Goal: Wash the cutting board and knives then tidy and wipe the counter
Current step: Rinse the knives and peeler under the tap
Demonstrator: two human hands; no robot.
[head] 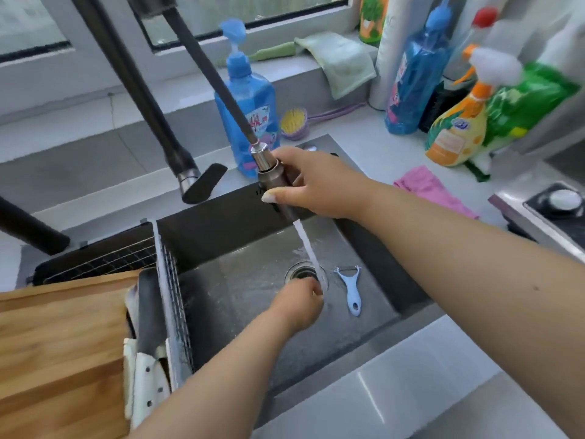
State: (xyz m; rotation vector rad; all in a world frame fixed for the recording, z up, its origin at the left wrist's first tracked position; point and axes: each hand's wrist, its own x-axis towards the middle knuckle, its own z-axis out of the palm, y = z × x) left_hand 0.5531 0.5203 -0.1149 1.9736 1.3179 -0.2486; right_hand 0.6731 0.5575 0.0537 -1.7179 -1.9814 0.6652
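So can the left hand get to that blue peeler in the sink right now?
Probably yes. The left hand is at the drain, and the peeler lies just beside it on the sink floor with nothing between them.

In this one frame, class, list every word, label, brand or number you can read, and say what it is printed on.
None reads clearly.
Blue pump soap bottle: red characters on its label, blurred.
Blue refill pouch: pink and white label, blurred.
Orange spray bottle: round blue logo and label panel, too blurred.
Green bag: print unreadable.
Sink back wall: small white marks, partly hidden by the spray head.
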